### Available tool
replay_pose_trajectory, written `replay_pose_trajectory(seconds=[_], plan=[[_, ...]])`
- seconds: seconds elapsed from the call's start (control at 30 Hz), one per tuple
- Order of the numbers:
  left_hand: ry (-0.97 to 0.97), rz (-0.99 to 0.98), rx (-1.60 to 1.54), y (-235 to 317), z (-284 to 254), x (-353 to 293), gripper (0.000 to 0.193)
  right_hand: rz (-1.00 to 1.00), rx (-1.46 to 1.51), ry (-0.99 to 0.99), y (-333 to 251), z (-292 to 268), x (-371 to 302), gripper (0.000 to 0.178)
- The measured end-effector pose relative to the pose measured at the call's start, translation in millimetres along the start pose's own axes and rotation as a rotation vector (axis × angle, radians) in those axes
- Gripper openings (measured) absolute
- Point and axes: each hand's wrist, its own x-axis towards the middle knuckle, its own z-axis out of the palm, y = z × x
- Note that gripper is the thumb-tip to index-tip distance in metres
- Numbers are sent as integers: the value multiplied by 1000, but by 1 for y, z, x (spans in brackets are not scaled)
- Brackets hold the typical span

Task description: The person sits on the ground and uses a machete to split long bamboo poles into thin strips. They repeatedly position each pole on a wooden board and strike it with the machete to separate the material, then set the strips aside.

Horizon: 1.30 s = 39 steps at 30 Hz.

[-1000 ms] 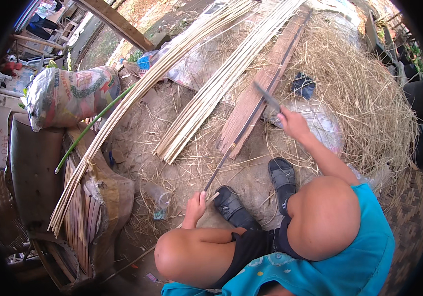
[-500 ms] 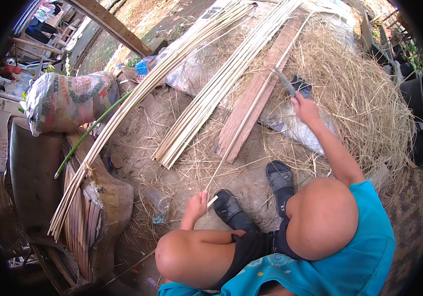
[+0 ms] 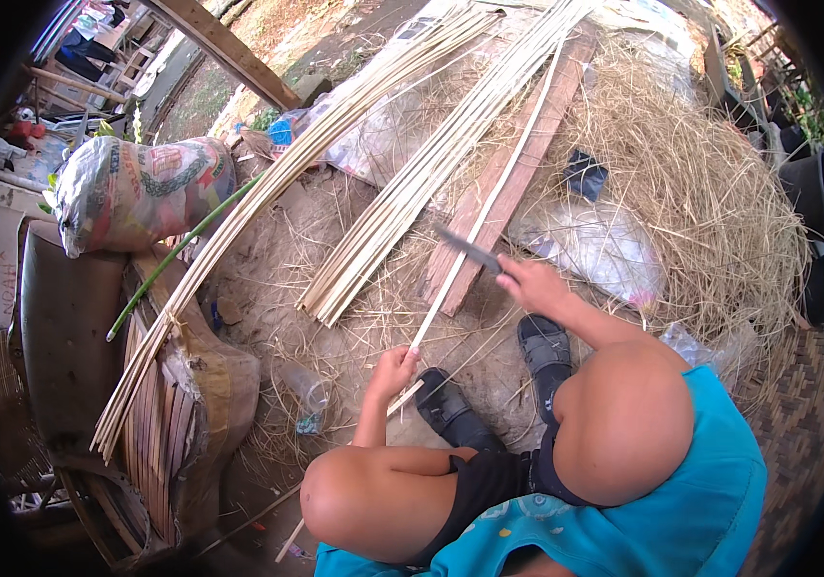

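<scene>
My left hand (image 3: 392,372) is closed on the near end of a long, thin bamboo strip (image 3: 507,170). The strip slants away over a reddish-brown plank (image 3: 525,192) on the ground. In my right hand (image 3: 533,287) is a knife (image 3: 469,250) with a dark blade, gripped by its handle. Its blade points left and crosses over the strip above the plank's near part; whether it touches the strip I cannot tell. Left of the plank lies a bundle of pale split strips (image 3: 383,226). My bare knees and dark shoes (image 3: 544,343) are close to both hands.
A heap of fine shavings (image 3: 710,183) spreads at right, beside a white plastic sack (image 3: 614,252). At left, a longer strip bundle (image 3: 263,197) and a green stick (image 3: 181,252) slant past a stuffed sack (image 3: 147,192). A clear plastic bottle (image 3: 306,387) lies near my left knee.
My right hand has come down and left toward me with the knife, from beside the shavings to the plank's near end. The strip has shifted slightly; my left hand has risen a little.
</scene>
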Motion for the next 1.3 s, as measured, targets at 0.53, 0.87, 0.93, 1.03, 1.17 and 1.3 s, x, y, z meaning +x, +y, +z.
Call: replay_pose_trajectory(seconds=[0.53,0.87,0.93,1.03,1.17,1.3], plan=[[78,-6,172,-67,-19,-73,53,526,-133,312,121,-124,50,34],[244,326,582,28,32,-3,37,-187,-92,-289,-33,-5,-49,50],[220,279,656,17,21,-12,36,181,-115,100,64,-37,-1,45],[172,225,622,0,1,-34,41,543,-158,266,128,-115,30,31],[118,230,453,13,11,-7,50,287,-31,81,63,-68,18,43],[86,126,389,20,12,-4,52,102,-94,-75,21,-36,-13,46]])
